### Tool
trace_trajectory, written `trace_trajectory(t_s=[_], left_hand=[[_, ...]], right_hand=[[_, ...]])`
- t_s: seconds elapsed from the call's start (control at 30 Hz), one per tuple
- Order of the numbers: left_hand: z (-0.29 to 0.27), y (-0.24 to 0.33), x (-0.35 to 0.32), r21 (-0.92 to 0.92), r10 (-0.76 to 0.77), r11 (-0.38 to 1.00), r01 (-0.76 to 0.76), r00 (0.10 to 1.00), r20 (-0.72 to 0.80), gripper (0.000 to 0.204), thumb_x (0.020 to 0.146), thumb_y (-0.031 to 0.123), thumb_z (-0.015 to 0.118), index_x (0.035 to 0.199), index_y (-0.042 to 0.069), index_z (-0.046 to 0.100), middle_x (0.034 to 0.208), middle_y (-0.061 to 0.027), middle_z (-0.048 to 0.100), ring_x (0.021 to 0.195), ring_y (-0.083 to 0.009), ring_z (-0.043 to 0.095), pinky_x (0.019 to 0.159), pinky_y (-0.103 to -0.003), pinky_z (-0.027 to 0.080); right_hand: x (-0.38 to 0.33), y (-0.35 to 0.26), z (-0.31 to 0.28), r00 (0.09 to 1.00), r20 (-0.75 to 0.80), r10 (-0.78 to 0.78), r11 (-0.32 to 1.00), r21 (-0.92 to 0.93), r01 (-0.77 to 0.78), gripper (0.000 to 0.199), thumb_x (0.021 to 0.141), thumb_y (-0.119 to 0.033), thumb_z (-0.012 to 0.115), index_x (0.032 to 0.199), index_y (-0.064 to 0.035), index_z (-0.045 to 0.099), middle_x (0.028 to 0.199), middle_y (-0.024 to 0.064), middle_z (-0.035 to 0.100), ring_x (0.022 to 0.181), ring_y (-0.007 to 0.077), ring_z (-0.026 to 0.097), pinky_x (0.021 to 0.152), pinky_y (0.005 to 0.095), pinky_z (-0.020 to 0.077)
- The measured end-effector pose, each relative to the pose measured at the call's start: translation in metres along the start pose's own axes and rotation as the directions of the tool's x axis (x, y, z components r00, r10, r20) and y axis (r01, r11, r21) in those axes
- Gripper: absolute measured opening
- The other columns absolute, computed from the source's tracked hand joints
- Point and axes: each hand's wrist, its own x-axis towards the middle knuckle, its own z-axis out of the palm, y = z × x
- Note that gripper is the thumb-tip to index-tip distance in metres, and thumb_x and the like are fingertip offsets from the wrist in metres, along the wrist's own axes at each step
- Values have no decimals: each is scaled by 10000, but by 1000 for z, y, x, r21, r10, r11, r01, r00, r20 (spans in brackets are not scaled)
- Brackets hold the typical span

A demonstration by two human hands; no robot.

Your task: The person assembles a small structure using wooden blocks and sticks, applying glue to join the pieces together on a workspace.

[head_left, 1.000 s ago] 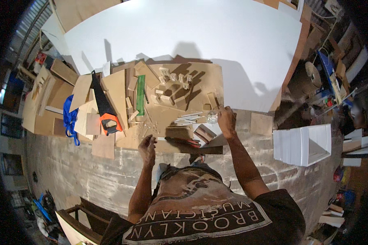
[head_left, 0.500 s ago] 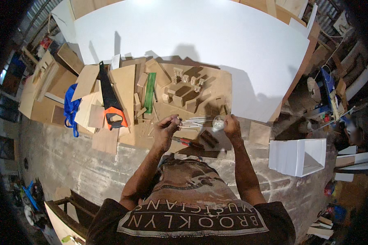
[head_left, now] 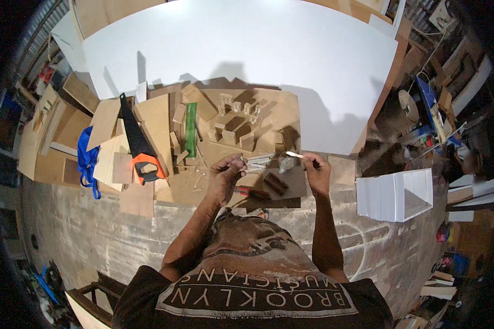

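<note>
My right hand [head_left: 318, 174] pinches a thin stick [head_left: 295, 154] with a white tip, held just over a small clear round container [head_left: 286, 163] with white stuff inside. Across from it, my left hand [head_left: 224, 178] is closed, fingertips together; whatever they hold is too small to name. White sticks [head_left: 259, 162] lie on the board between my hands. Below them rests a tool with a red-and-black handle [head_left: 251, 191]. Farther off, several small wooden pieces [head_left: 237, 107] stand on the brown board [head_left: 282, 101], with wooden blocks [head_left: 230, 136] nearer to me.
A handsaw with an orange handle [head_left: 148, 168] lies on wood panels at the left, beside a blue strap bundle [head_left: 88, 162]. A green strip [head_left: 191, 130] lies left of the blocks. A large white panel [head_left: 241, 44] spans the back; a white box [head_left: 394, 196] stands at the right.
My right hand has come up from the clear container, and the white-tipped stick now shows in its fingers. My left hand stays closed in about the same place. The whole view has shifted slightly.
</note>
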Motion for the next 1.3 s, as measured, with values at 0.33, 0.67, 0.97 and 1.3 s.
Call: trace_trajectory(t_s=[0.33,0.67,0.97,1.3], left_hand=[[17,-9,-15,115,3,993,-6,1000,27,233,942,55,618,1169,2,627,959,-64,663,850,-152,627,731,-291,523],[29,-7,-33,76,66,995,-69,997,35,56,940,63,622,970,34,659,905,-44,649,794,-128,612,659,-276,524],[38,0,-43,125,8,992,-3,999,-42,164,926,93,659,1075,25,663,868,-23,659,781,-84,598,514,-223,467],[38,1,-43,130,18,991,-11,998,-52,159,920,116,671,1058,39,681,844,-8,634,713,-70,556,456,-211,417]], right_hand=[[-37,-74,33,977,202,74,843,510,-169,131,918,-56,667,1031,8,646,832,43,675,734,89,631,662,240,524],[-41,-94,40,971,237,7,878,463,-120,107,908,12,645,1012,26,628,839,53,667,759,100,614,695,254,503],[-42,-98,37,965,261,19,881,453,-140,103,898,45,632,998,35,615,847,49,655,770,106,608,707,256,493],[-42,-95,41,969,244,27,913,388,-123,105,891,62,623,991,29,616,829,43,654,758,102,607,694,258,491]])
